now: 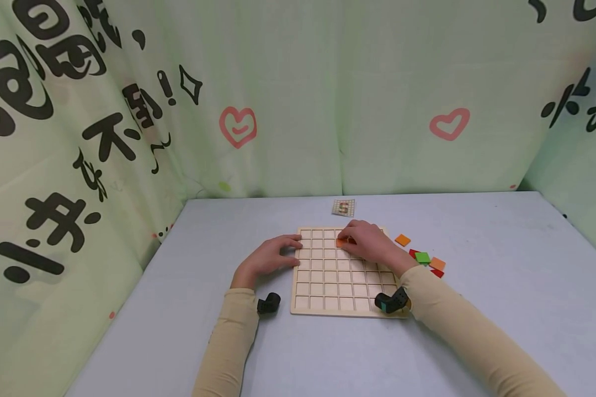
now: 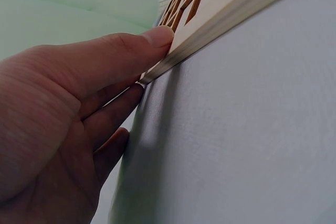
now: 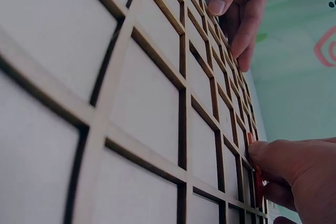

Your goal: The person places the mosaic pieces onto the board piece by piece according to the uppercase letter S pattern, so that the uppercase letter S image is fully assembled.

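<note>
A square wooden grid board (image 1: pixel 330 272) lies flat on the table. At its left edge my left hand (image 1: pixel 268 258) rests, fingers fairly straight; the left wrist view shows the thumb (image 2: pixel 157 36) touching the board's rim (image 2: pixel 220 31). Over the far rows of cells, my right hand (image 1: pixel 370 242) has its fingertips together at a small orange tile (image 1: pixel 340 242). In the right wrist view, the right thumb (image 3: pixel 265 153) presses against an orange-red edge (image 3: pixel 251 138), with more red just below it. The fingers hide part of these pieces.
Right of the board lie loose square tiles: an orange one (image 1: pixel 403 240), a green one (image 1: pixel 422 258), another orange one (image 1: pixel 437 263) and red ones partly covered. A small patterned card (image 1: pixel 344 208) lies behind the board. Printed curtains (image 1: pixel 298 99) stand behind the table.
</note>
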A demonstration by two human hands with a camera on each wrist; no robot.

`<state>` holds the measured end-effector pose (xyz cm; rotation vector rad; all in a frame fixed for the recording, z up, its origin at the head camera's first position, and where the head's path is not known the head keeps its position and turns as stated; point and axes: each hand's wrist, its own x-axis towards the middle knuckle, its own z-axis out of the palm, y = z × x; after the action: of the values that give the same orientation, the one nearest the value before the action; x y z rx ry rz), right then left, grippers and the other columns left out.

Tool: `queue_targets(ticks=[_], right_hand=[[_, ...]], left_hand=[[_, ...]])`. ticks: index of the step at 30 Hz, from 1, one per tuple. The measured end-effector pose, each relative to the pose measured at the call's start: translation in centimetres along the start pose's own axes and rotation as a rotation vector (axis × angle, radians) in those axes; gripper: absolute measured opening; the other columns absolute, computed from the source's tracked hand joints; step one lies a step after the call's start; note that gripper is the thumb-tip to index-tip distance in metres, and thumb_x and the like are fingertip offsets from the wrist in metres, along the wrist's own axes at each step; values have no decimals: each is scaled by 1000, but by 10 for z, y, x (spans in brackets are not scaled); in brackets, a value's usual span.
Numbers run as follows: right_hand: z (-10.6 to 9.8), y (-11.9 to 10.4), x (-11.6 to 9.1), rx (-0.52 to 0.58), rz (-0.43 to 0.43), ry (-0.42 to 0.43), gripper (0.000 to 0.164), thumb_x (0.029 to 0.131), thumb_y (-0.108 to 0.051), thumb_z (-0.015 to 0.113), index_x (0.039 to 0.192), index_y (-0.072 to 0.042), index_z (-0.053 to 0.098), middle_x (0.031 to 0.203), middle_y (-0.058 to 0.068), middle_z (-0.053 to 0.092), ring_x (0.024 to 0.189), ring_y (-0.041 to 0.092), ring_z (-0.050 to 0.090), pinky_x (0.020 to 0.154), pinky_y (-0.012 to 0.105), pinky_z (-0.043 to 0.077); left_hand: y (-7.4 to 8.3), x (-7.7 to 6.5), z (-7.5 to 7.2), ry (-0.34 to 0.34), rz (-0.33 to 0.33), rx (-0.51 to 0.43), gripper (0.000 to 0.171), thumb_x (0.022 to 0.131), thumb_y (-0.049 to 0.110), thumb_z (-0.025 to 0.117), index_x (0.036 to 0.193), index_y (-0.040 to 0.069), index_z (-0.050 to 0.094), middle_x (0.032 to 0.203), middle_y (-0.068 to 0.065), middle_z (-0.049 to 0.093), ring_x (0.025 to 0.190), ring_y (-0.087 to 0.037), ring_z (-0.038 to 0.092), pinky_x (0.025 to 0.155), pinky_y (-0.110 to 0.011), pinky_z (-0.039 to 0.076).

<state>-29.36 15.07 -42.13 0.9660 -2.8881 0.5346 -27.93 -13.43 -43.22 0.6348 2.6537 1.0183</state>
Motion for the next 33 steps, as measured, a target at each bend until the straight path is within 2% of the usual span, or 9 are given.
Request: queue_targets(ticks=[17,25,29,33], right_hand=[[2,1,3,13,3,-17,21,95,-15,69,113,-4,74,106,11,67,93,26,63,78,42,55],[2,1,3,16,-4,-8,22,95,-15,69,113,-4,74,106,11,67,92,25,62,79,41,54],[2,2,1,30,0,-3,24,96,-14,67,116,-1,72,109,14,67,98,28,63,84,44,55],[-3,5,-5,64,38,4,27,97,-12,65,119,1,70,115,17,67,107,34,63,93,48,54]], left_hand=[[-3,2,2,0,-18,-5,38,90,18,75,126,7,67,154,-2,49,149,-24,36,123,-41,30],[-3,2,1,4,3,9,38,91,17,74,126,7,67,154,-3,49,148,-24,38,122,-41,32],[-3,2,1,2,7,6,37,90,17,74,126,7,67,153,-3,50,148,-25,38,122,-41,32],[-1,1,0,-2,4,4,37,91,17,74,126,7,67,154,-3,50,148,-25,38,122,-42,32]])
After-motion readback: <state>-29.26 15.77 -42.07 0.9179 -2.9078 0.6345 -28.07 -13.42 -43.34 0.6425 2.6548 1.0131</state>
